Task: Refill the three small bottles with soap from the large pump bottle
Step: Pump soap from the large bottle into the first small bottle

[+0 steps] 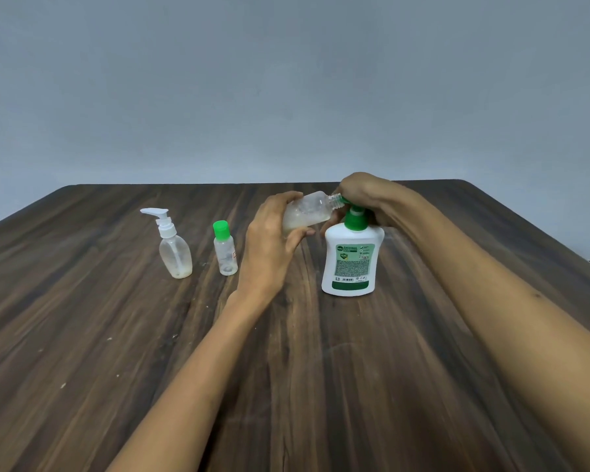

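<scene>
1. The large pump bottle (pixel 351 260), white with a green pump and a green label, stood upright on the dark wooden table (pixel 82 335); every place below is told from it.
2. The right hand (pixel 361 192) was curled over the pump head on top of that bottle, covering it, so the nozzle was mostly hidden.
3. The left hand (pixel 269 240) was wrapped around a clear uncapped bottle (pixel 309 212), held in the air just to the left of the pump and above the table.
4. That clear bottle was tilted nearly on its side, its threaded neck pointing right and meeting the pump under the right hand's fingers.
5. Pale liquid lay along the lower side of the tilted bottle.
6. A small bottle with a green cap (pixel 225 248) stood upright on the table to the left of the large bottle, beyond the left hand.
7. Farther left again stood a clear oval bottle with a white pump (pixel 174 247), upright, a little pale liquid in its base.
8. Whether soap was flowing from the nozzle could not be told.
</scene>
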